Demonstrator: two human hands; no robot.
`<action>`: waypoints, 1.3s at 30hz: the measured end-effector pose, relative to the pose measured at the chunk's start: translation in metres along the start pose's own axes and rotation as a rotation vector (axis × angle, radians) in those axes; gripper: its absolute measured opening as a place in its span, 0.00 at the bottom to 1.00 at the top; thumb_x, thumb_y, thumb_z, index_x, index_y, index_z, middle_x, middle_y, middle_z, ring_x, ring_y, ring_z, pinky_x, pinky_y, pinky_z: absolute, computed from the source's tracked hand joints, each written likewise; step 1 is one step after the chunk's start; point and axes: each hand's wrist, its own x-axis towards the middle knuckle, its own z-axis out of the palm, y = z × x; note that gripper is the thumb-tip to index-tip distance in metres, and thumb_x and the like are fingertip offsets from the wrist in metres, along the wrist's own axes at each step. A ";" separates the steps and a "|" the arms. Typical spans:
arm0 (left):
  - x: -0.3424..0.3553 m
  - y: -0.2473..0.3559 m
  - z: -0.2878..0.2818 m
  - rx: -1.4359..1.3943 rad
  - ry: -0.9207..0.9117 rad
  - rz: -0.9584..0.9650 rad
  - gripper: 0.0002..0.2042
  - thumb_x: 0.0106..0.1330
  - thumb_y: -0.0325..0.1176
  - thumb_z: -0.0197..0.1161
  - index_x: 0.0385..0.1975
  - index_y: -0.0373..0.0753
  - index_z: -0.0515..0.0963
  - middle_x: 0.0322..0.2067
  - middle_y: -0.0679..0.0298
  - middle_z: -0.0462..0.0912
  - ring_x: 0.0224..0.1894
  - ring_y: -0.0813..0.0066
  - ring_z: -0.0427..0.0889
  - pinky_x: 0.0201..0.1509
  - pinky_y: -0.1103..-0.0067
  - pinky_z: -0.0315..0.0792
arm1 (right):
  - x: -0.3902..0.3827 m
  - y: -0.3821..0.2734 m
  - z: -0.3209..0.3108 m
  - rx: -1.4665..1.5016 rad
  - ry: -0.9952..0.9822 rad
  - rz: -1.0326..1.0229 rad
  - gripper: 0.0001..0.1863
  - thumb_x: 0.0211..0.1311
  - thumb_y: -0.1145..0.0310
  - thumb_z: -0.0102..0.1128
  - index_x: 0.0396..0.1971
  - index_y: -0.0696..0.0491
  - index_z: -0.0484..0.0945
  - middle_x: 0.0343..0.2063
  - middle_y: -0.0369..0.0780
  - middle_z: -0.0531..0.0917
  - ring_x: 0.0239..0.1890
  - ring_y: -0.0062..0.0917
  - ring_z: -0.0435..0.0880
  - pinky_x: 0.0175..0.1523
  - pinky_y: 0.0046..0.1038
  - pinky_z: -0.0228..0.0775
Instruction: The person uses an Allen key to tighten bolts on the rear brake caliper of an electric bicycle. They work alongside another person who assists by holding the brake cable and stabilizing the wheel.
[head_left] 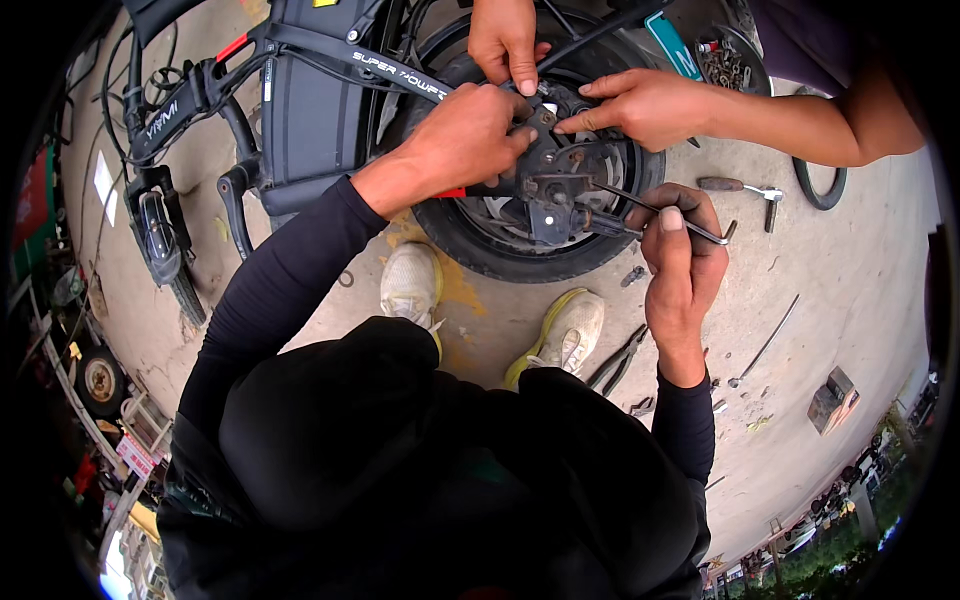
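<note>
My left hand (475,140) has its fingers curled on the upper left of a dark metal bracket (550,175) at the hub of a black wheel (530,268). My right hand (678,255), right of the bracket, grips a bent hex key (718,238), its shaft reaching toward the bracket's lower part. Another person's hand (505,45) reaches from above to the bracket's top, and another hand (645,112), on an arm from the right, points a finger onto it. The wheel belongs to a black bicycle with a battery case (310,150).
A ratchet (745,188), pliers (620,360), a long rod (765,340) and a block (835,405) lie on the concrete. A bowl of fasteners (725,65) and a loose tire (820,195) are at upper right. My shoes (410,280) stand below the wheel.
</note>
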 end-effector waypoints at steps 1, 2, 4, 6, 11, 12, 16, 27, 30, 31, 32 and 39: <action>0.001 -0.001 0.000 0.002 -0.005 -0.007 0.13 0.71 0.31 0.59 0.46 0.26 0.80 0.19 0.60 0.84 0.17 0.74 0.83 0.25 0.78 0.75 | 0.007 0.002 0.013 -0.084 0.024 -0.039 0.10 0.73 0.69 0.54 0.43 0.61 0.79 0.29 0.37 0.84 0.27 0.14 0.74 0.31 0.20 0.65; 0.001 0.000 0.000 -0.029 -0.008 -0.020 0.13 0.71 0.31 0.59 0.46 0.26 0.80 0.19 0.60 0.84 0.17 0.74 0.83 0.25 0.78 0.75 | 0.013 0.006 0.023 -0.164 0.047 -0.078 0.10 0.74 0.70 0.55 0.43 0.61 0.80 0.28 0.37 0.85 0.26 0.14 0.74 0.31 0.21 0.67; 0.000 0.000 -0.002 -0.089 -0.016 -0.045 0.13 0.70 0.31 0.59 0.46 0.26 0.81 0.19 0.60 0.84 0.17 0.74 0.83 0.25 0.78 0.76 | 0.022 0.021 0.042 -0.137 0.079 -0.134 0.09 0.72 0.71 0.57 0.43 0.60 0.82 0.27 0.39 0.86 0.24 0.14 0.75 0.30 0.21 0.68; 0.001 -0.003 0.000 -0.132 -0.011 -0.036 0.13 0.70 0.31 0.59 0.46 0.27 0.81 0.19 0.60 0.84 0.17 0.74 0.83 0.25 0.78 0.75 | 0.031 0.026 0.047 -0.177 0.080 -0.187 0.08 0.71 0.72 0.60 0.43 0.59 0.83 0.26 0.40 0.85 0.24 0.14 0.76 0.30 0.22 0.69; -0.001 -0.005 0.001 -0.132 -0.005 -0.030 0.13 0.70 0.31 0.59 0.46 0.27 0.81 0.18 0.60 0.84 0.17 0.75 0.83 0.24 0.78 0.75 | 0.038 0.027 0.043 -0.300 0.067 -0.104 0.07 0.68 0.72 0.63 0.42 0.57 0.84 0.26 0.41 0.85 0.25 0.20 0.80 0.32 0.24 0.72; -0.001 -0.004 0.001 -0.125 -0.003 -0.031 0.13 0.70 0.31 0.59 0.46 0.27 0.81 0.18 0.60 0.84 0.17 0.75 0.83 0.24 0.78 0.75 | 0.040 0.028 0.043 -0.304 0.085 -0.083 0.07 0.68 0.73 0.63 0.42 0.57 0.83 0.26 0.41 0.85 0.25 0.22 0.82 0.33 0.24 0.73; 0.000 -0.003 0.001 -0.123 -0.005 -0.038 0.14 0.70 0.32 0.60 0.47 0.27 0.81 0.18 0.60 0.84 0.17 0.76 0.83 0.24 0.78 0.75 | 0.039 0.032 0.052 -0.471 0.098 -0.331 0.06 0.69 0.73 0.61 0.42 0.56 0.83 0.29 0.44 0.86 0.28 0.33 0.86 0.36 0.29 0.76; -0.002 0.002 0.001 -0.178 -0.005 -0.084 0.16 0.71 0.31 0.60 0.51 0.23 0.79 0.19 0.60 0.83 0.17 0.76 0.82 0.23 0.80 0.74 | 0.035 0.039 0.063 -0.497 0.188 -0.337 0.06 0.70 0.74 0.59 0.43 0.57 0.81 0.32 0.46 0.87 0.30 0.38 0.87 0.36 0.32 0.78; -0.001 0.002 -0.001 -0.184 -0.018 -0.101 0.17 0.71 0.32 0.60 0.52 0.23 0.78 0.19 0.60 0.83 0.17 0.76 0.82 0.22 0.80 0.74 | 0.036 0.042 0.063 -0.449 0.213 -0.295 0.06 0.69 0.74 0.60 0.42 0.57 0.81 0.31 0.46 0.86 0.30 0.39 0.87 0.36 0.32 0.78; -0.001 0.004 -0.001 -0.183 -0.022 -0.106 0.17 0.71 0.32 0.61 0.52 0.23 0.78 0.19 0.60 0.83 0.18 0.77 0.82 0.22 0.80 0.74 | 0.035 0.044 0.063 -0.443 0.219 -0.288 0.06 0.69 0.74 0.60 0.42 0.57 0.81 0.31 0.46 0.86 0.30 0.39 0.87 0.36 0.32 0.78; -0.001 0.004 -0.001 -0.183 -0.027 -0.110 0.17 0.71 0.32 0.61 0.52 0.23 0.78 0.19 0.60 0.82 0.18 0.77 0.82 0.22 0.80 0.74 | 0.034 0.045 0.063 -0.437 0.224 -0.281 0.06 0.69 0.74 0.60 0.42 0.57 0.81 0.30 0.46 0.86 0.30 0.39 0.87 0.36 0.32 0.78; 0.000 0.005 0.000 -0.244 -0.028 -0.148 0.17 0.71 0.30 0.61 0.53 0.22 0.77 0.19 0.61 0.82 0.17 0.78 0.81 0.22 0.81 0.73 | 0.037 0.058 0.061 -0.254 0.255 -0.237 0.06 0.71 0.73 0.59 0.41 0.59 0.82 0.28 0.45 0.87 0.28 0.30 0.86 0.35 0.28 0.77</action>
